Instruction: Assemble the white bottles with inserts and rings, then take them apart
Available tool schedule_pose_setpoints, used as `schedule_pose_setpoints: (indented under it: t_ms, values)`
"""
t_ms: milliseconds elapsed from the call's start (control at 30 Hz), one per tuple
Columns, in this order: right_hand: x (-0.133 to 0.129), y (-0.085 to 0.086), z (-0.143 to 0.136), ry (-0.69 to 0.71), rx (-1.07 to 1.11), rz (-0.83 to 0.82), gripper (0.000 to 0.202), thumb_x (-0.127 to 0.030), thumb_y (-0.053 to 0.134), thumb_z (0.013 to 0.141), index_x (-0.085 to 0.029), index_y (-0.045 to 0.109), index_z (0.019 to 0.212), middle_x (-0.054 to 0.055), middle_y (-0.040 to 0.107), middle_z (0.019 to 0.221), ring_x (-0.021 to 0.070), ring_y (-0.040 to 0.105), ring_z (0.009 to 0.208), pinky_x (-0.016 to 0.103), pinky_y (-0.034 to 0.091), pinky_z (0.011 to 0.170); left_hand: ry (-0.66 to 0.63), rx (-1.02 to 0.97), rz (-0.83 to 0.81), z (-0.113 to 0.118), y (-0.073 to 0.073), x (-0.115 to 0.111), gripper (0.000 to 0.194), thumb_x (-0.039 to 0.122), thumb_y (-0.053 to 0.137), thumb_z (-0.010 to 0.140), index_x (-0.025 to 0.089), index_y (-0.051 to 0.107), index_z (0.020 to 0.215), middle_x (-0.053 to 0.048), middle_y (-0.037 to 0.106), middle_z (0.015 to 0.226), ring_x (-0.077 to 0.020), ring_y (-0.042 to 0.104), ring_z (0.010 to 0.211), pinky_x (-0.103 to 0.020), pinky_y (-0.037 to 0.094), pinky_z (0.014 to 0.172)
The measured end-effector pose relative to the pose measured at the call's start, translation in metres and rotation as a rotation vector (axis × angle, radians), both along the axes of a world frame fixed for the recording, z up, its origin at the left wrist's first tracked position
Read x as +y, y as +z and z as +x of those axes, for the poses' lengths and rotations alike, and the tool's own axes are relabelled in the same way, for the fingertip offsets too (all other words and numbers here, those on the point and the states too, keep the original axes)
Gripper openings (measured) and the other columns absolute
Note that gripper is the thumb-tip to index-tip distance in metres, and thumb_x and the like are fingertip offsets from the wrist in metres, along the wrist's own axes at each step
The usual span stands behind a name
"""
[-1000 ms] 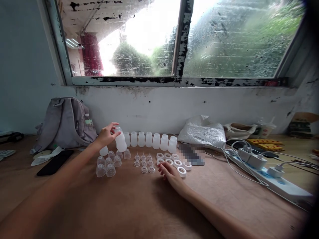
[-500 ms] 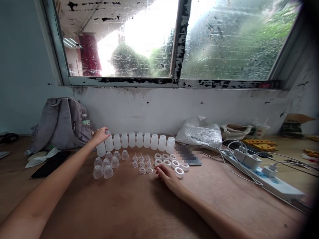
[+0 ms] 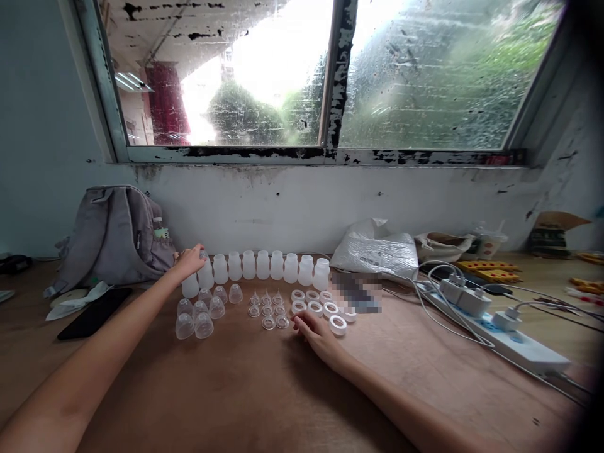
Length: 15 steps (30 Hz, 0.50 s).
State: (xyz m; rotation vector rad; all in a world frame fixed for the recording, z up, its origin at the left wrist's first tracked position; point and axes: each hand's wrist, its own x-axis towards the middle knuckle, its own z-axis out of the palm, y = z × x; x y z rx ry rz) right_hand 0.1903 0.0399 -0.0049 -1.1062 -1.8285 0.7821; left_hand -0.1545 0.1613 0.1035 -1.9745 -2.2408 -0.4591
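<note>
My left hand [image 3: 189, 260] is at the left end of a curved row of frosted baby bottles [image 3: 249, 265], its fingers closed round the top of a bottle [image 3: 206, 277]. A clear cap shows by the fingertips; the hand hides part of it. Below the row, several clear domed caps [image 3: 204, 324] stand rim down. Clear bottle nipples [image 3: 267, 310] lie grouped in the middle. White screw rings [image 3: 337, 324] are to their right. My right hand [image 3: 315, 330] rests on the table between nipples and rings, fingers loosely bent, with nothing visible in them.
A grey backpack [image 3: 116, 236] and a black phone [image 3: 94, 313] are at the left. A silver bag [image 3: 377, 248] leans by the wall. On the right lies a white power strip [image 3: 519, 343] with plugs and cables. Yellow parts [image 3: 488, 270] lie behind it.
The camera view has shifted slightly. Both hands stay in nearly the same places, the left on the bottle and the right on the table.
</note>
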Motion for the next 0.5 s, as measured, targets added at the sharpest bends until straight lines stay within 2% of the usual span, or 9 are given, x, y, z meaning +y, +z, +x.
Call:
schedule_pose_setpoints:
  t_ms: [133, 200, 267, 333, 367, 400, 500]
  values:
    - [0.000, 0.000, 0.000, 0.006, 0.001, -0.008, 0.033, -0.045, 0.037, 0.083, -0.018, 0.056, 0.085, 0.002, 0.056, 0.072, 0.0147, 0.053, 0.068, 0.024, 0.041, 0.057, 0.012, 0.005, 0.012, 0.007, 0.001, -0.004, 0.046, 0.033, 0.041, 0.076, 0.016, 0.039, 0.118, -0.017, 0.058, 0.104, -0.0329, 0.046, 0.105, -0.049, 0.026, 0.088]
    - [0.000, 0.000, 0.000, 0.008, -0.002, -0.005, 0.033, -0.044, 0.037, 0.083, -0.018, 0.056, 0.086, 0.002, 0.056, 0.072, 0.0147, 0.053, 0.067, 0.024, 0.041, 0.056, 0.012, 0.008, 0.106, 0.013, 0.001, -0.007, 0.051, 0.036, 0.042, 0.076, 0.015, 0.034, 0.122, -0.019, 0.049, 0.118, -0.0341, 0.035, 0.116, -0.051, 0.022, 0.090]
    - [0.000, 0.000, 0.000, 0.006, -0.004, 0.004, 0.032, -0.043, 0.036, 0.083, -0.018, 0.056, 0.086, 0.002, 0.056, 0.071, 0.0143, 0.053, 0.066, 0.024, 0.041, 0.056, -0.047, -0.001, 0.277, 0.025, 0.000, -0.016, 0.050, 0.036, 0.043, 0.076, 0.015, 0.036, 0.121, -0.017, 0.040, 0.126, -0.0333, 0.027, 0.120, -0.049, 0.020, 0.093]
    - [0.001, 0.001, 0.001, -0.007, -0.001, 0.022, 0.030, -0.042, 0.036, 0.083, -0.018, 0.055, 0.087, 0.001, 0.056, 0.071, 0.0137, 0.053, 0.064, 0.025, 0.041, 0.056, -0.209, -0.045, 0.416, 0.044, -0.004, -0.030, 0.042, 0.033, 0.043, 0.077, 0.017, 0.042, 0.116, -0.014, 0.041, 0.125, -0.0307, 0.031, 0.118, -0.045, 0.021, 0.095]
    - [0.002, 0.003, 0.001, -0.017, -0.003, 0.038, 0.029, -0.041, 0.037, 0.083, -0.018, 0.055, 0.087, 0.001, 0.057, 0.072, 0.0135, 0.053, 0.064, 0.025, 0.041, 0.056, -0.322, -0.083, 0.433, 0.056, -0.009, -0.040, 0.037, 0.032, 0.042, 0.079, 0.017, 0.044, 0.113, -0.013, 0.044, 0.121, -0.0294, 0.034, 0.115, -0.044, 0.023, 0.094]
    - [0.002, 0.004, 0.002, -0.032, -0.012, 0.060, 0.028, -0.040, 0.037, 0.083, -0.018, 0.055, 0.086, 0.002, 0.057, 0.074, 0.0134, 0.052, 0.064, 0.025, 0.041, 0.056, -0.450, -0.123, 0.408, 0.069, -0.016, -0.051, 0.035, 0.031, 0.040, 0.080, 0.016, 0.046, 0.111, -0.013, 0.047, 0.117, -0.0282, 0.037, 0.112, -0.042, 0.025, 0.093]
    - [0.006, 0.010, 0.008, -0.103, -0.116, 0.156, 0.022, -0.034, 0.040, 0.082, -0.018, 0.055, 0.086, 0.002, 0.057, 0.072, 0.0135, 0.051, 0.061, 0.026, 0.040, 0.057, -0.614, -0.132, 0.315, 0.110, -0.048, -0.085, 0.026, 0.033, 0.041, 0.081, 0.021, 0.051, 0.102, -0.005, 0.057, 0.099, -0.0198, 0.050, 0.094, -0.032, 0.036, 0.084]
